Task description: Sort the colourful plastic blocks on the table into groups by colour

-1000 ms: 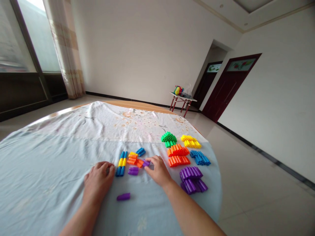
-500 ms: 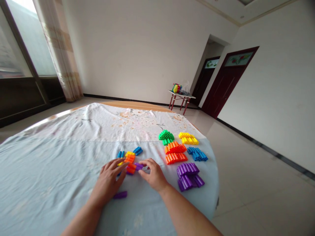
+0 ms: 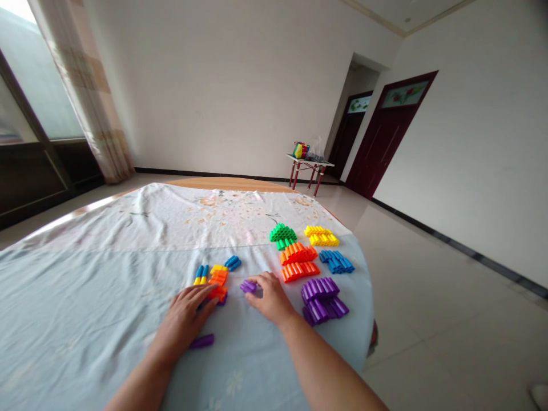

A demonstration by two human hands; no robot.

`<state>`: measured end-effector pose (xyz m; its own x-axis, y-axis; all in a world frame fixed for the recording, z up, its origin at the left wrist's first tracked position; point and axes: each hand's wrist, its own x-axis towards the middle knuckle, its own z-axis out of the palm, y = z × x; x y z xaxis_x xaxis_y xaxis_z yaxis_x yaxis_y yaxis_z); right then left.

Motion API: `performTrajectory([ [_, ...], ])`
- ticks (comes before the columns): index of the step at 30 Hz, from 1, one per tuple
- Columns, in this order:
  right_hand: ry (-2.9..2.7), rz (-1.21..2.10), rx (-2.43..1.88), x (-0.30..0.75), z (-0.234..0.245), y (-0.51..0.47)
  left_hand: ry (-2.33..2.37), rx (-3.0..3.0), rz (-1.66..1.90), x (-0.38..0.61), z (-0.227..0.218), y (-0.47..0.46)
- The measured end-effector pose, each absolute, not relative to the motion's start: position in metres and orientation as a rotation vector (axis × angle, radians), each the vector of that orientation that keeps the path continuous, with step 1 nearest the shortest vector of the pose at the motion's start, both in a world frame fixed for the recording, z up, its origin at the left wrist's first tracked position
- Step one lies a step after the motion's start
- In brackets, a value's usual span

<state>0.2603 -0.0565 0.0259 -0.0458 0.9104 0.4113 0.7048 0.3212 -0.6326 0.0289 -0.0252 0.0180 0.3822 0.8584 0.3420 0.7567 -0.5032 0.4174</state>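
Note:
Between the thumb and fingertips of my right hand (image 3: 273, 299) is a small purple tube block (image 3: 248, 286), held apart from the coloured figure. My left hand (image 3: 183, 321) keeps its thumb and index finger on the lower orange tube blocks (image 3: 220, 294) of that figure; its other fingers are bent beside them. More orange tube blocks (image 3: 218, 277) and yellow ones (image 3: 218, 269) lie above. Blue tube blocks (image 3: 233, 262) angle off at the upper right, and a blue-and-yellow pair (image 3: 201, 274) stands at the left. A loose purple tube (image 3: 202, 341) rests below my left hand.
To the right lie sorted piles: green tubes (image 3: 282, 234), yellow tubes (image 3: 321, 236), orange tubes (image 3: 299, 262), blue tubes (image 3: 337, 261) and purple tubes (image 3: 323, 299). A wrinkled cloth (image 3: 107, 297) covers the round table. A small side table (image 3: 310, 161) with bags stands beyond.
My right hand has drawn the purple tube block a little to the right, away from the orange blocks. The left hand stays at the figure. The whole view has shifted slightly.

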Motion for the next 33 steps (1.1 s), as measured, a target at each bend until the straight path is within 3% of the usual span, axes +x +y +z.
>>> performTrajectory([
  [18,-1.825,0.206,-1.498,0.263,0.028,-0.054,1.714,2.259,1.148,0.001,0.013,-0.013],
  [23,-1.844,0.234,-1.543,0.265,0.025,-0.052,1.868,2.105,1.069,-0.001,0.016,-0.011],
  [33,-1.676,0.264,-1.359,0.291,0.073,-0.097,1.981,1.991,1.027,-0.01,-0.003,-0.002],
])
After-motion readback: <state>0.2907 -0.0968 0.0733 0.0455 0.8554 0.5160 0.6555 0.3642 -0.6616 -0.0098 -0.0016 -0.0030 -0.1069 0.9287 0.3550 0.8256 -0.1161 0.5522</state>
